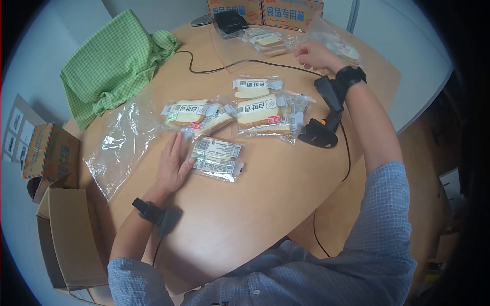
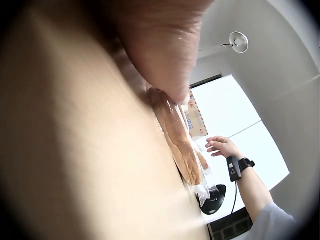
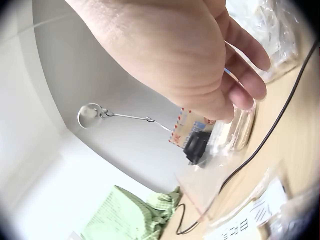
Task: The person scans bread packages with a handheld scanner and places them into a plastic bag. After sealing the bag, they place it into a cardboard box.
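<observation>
My left hand (image 1: pixel 173 164) lies on the table with straight fingers, its thumb at the edge of a bread packet turned label-side down (image 1: pixel 217 159). In the left wrist view, the hand's heel overlaps the crust of a wrapped loaf slice (image 2: pixel 175 135). Further out, more white toast packets lie in two groups: one on the left (image 1: pixel 189 111) and a stack on the right (image 1: pixel 260 113). My right hand (image 1: pixel 317 55) hovers near the back right, fingers loosely bent and holding nothing. Beyond its fingers in the right wrist view are more wrapped bread packets (image 3: pixel 240 127).
A black handheld scanner (image 1: pixel 320 133) stands right of the stack, its cable (image 1: pixel 245 61) crossing the table. Flat clear bags (image 1: pixel 122 148) lie on the left, by a green checked cloth (image 1: pixel 109 66). Cardboard boxes (image 1: pixel 81 234) stand left, others (image 1: pixel 291 15) at the back.
</observation>
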Motion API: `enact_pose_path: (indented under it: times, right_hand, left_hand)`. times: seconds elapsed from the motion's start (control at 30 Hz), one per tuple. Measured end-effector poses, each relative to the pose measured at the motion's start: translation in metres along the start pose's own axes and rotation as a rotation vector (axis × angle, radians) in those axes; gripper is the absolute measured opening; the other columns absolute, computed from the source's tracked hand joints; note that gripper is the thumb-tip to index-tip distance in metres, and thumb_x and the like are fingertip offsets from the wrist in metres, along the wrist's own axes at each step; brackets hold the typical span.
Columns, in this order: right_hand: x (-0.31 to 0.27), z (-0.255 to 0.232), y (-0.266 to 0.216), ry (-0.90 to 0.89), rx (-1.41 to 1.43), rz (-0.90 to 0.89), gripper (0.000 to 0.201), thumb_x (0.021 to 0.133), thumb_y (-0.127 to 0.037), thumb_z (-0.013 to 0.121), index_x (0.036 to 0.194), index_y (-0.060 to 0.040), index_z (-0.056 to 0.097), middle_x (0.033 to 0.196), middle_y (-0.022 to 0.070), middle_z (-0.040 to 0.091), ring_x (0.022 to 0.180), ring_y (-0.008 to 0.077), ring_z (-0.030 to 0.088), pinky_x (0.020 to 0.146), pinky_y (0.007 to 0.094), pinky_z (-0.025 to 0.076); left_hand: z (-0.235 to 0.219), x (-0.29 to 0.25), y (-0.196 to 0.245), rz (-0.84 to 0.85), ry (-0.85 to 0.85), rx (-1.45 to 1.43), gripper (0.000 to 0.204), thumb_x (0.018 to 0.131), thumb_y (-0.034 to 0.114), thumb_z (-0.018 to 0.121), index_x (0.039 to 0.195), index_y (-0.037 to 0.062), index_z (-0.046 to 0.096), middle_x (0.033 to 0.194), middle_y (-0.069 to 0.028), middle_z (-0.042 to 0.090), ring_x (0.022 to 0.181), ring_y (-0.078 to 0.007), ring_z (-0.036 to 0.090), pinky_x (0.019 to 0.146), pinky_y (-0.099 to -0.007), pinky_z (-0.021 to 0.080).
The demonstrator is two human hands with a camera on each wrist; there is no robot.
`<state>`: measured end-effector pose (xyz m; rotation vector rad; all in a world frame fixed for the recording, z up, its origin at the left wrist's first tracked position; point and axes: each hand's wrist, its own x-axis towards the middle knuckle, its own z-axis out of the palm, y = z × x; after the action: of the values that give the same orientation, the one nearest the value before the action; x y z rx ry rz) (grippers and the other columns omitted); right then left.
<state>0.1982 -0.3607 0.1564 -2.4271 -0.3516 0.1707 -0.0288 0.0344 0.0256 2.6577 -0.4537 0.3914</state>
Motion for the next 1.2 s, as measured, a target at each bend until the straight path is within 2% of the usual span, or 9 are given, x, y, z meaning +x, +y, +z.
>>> enact_pose_path:
  times: [0.1,0.3,0.43,0.47,0.67,0.97,1.07,1.13,1.2]
  right_hand:
    - [0.036,0.002,0.006,0.059,-0.349,-0.015,0.013,0.075,-0.015,0.056,0.084,-0.0064,0.060,0.072,0.0061,0.062,0.070,0.0142,0.062,0.057,0.0277,0.049]
    - [0.080,0.040,-0.011,0.204,-0.854,-0.222,0.037,0.073,-0.005,0.054,0.108,-0.0171,0.060,0.103,0.0101,0.060,0.097,0.0277,0.058,0.082,0.0390,0.047]
    - [0.111,0.080,-0.009,0.181,-0.837,-0.308,0.043,0.074,-0.006,0.054,0.116,-0.0159,0.055,0.118,0.0101,0.049,0.102,0.0276,0.054,0.092,0.0506,0.036]
    - [0.112,0.085,-0.012,0.202,-0.816,-0.362,0.044,0.074,0.000,0.053,0.115,-0.0160,0.055,0.113,0.0140,0.050,0.100,0.0297,0.056,0.084,0.0408,0.045]
    - [0.152,0.107,0.010,0.437,-0.824,-0.237,0.022,0.080,-0.010,0.045,0.086,-0.0069,0.066,0.101,0.0180,0.058,0.089,0.0330,0.060,0.077,0.0421,0.048]
    - [0.159,-0.008,0.014,0.895,-0.273,-0.354,0.027,0.085,-0.025,0.048,0.089,-0.0045,0.064,0.078,0.0150,0.065,0.075,0.0292,0.063,0.069,0.0379,0.049]
    - [0.095,-0.022,-0.014,0.621,0.318,-0.543,0.028,0.083,-0.026,0.057,0.092,-0.0009,0.063,0.076,0.0041,0.064,0.069,0.0141,0.062,0.062,0.0248,0.048]
    - [0.034,-0.022,-0.026,0.504,0.325,-0.591,0.028,0.082,-0.026,0.059,0.094,-0.0004,0.062,0.077,0.0012,0.063,0.067,0.0100,0.060,0.060,0.0211,0.046]
    - [-0.022,-0.022,-0.039,-0.282,0.160,-0.378,0.029,0.082,-0.026,0.059,0.099,-0.0027,0.060,0.083,0.0016,0.063,0.065,0.0106,0.059,0.059,0.0198,0.045]
  left_hand:
    - [-0.001,-0.001,0.005,-0.015,0.009,0.016,0.069,0.086,0.040,0.049,0.133,-0.0056,0.027,0.134,-0.0289,0.029,0.124,-0.0400,0.030,0.103,-0.0429,0.025]
    - [-0.005,0.003,0.014,-0.044,0.016,0.001,0.070,0.084,0.039,0.051,0.132,-0.0048,0.028,0.134,-0.0272,0.030,0.123,-0.0405,0.031,0.102,-0.0438,0.025]
    - [-0.005,0.005,0.015,-0.052,0.012,0.030,0.070,0.082,0.040,0.052,0.131,-0.0048,0.031,0.132,-0.0259,0.032,0.122,-0.0403,0.032,0.102,-0.0447,0.026]
    - [-0.006,0.005,0.015,-0.070,0.018,0.043,0.070,0.082,0.040,0.052,0.131,-0.0048,0.031,0.132,-0.0259,0.032,0.122,-0.0403,0.032,0.102,-0.0447,0.026]
    - [-0.009,0.006,0.014,-0.081,-0.005,0.029,0.071,0.082,0.045,0.051,0.130,-0.0045,0.032,0.131,-0.0258,0.033,0.122,-0.0403,0.031,0.101,-0.0453,0.025]
    - [-0.007,0.005,0.012,-0.109,0.010,0.031,0.072,0.082,0.047,0.049,0.129,-0.0043,0.033,0.130,-0.0250,0.034,0.121,-0.0396,0.032,0.101,-0.0447,0.025]
    - [-0.007,0.005,0.014,-0.101,0.029,0.023,0.071,0.082,0.046,0.050,0.129,-0.0047,0.033,0.130,-0.0253,0.035,0.121,-0.0397,0.033,0.101,-0.0449,0.026]
    - [-0.005,0.004,0.013,-0.080,0.041,-0.002,0.070,0.082,0.045,0.050,0.129,-0.0047,0.033,0.129,-0.0255,0.036,0.120,-0.0398,0.033,0.101,-0.0446,0.026]
    - [-0.004,0.004,0.012,-0.093,0.044,0.036,0.069,0.082,0.044,0.051,0.129,-0.0049,0.033,0.129,-0.0255,0.036,0.120,-0.0398,0.034,0.101,-0.0442,0.026]
